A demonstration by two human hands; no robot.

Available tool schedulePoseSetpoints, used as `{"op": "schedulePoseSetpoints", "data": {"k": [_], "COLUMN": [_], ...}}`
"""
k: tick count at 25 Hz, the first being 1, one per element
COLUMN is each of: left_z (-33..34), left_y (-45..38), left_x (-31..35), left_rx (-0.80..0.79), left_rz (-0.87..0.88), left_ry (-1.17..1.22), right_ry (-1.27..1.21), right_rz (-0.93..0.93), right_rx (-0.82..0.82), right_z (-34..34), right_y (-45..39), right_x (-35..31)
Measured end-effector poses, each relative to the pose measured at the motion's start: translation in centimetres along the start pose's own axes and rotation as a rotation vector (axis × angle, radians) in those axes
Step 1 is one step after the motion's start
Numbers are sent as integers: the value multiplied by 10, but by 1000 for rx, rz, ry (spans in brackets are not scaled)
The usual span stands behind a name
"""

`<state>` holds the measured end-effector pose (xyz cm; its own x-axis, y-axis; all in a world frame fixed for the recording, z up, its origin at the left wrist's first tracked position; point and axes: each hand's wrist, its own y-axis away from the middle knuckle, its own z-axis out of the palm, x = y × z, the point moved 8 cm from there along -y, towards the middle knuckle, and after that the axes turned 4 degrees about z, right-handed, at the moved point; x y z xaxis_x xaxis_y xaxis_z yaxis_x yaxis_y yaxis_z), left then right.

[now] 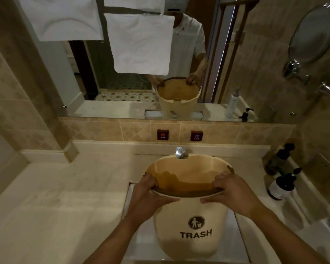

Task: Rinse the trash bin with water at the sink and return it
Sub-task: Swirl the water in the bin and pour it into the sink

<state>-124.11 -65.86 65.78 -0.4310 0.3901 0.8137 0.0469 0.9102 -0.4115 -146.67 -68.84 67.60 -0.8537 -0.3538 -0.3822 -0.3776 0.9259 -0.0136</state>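
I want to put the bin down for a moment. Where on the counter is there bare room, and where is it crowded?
The counter left of the sink is bare, from the left wall to the basin edge. The strip behind the tap is bare but narrow. The right side is crowded: two dark bottles stand close together there. The bin itself fills the sink.

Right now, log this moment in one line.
bin over sink | left hand and right hand grip rim | faucet at far rim | water flow: cannot tell
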Motion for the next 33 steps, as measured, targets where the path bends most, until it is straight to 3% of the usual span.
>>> {"op": "schedulePoseSetpoints", "data": {"k": [10,17,22,26,29,33], "left_z": [-4,-18,-9,9,11,1], "left_y": [-4,-13,-28,-29,-29,-36], "left_x": [-11,-7,14,26,34,25], "left_rx": [-27,-67,-212,-427,-545,-749], "left_rz": [-61,64,267,381,452,262], "left_ry": [-31,-189,-506,-702,-766,-921], "right_ry": [-93,-183,-339,-105,-356,-683], "right_rz": [14,48,184,205,277,293], "right_rx": [39,74,15,-208,-264,-220], "right_z": [13,28,69,113,140,160], "right_y": [-4,-3,17,30,32,30], "right_x": [10,9,19,21,9,-16]}}
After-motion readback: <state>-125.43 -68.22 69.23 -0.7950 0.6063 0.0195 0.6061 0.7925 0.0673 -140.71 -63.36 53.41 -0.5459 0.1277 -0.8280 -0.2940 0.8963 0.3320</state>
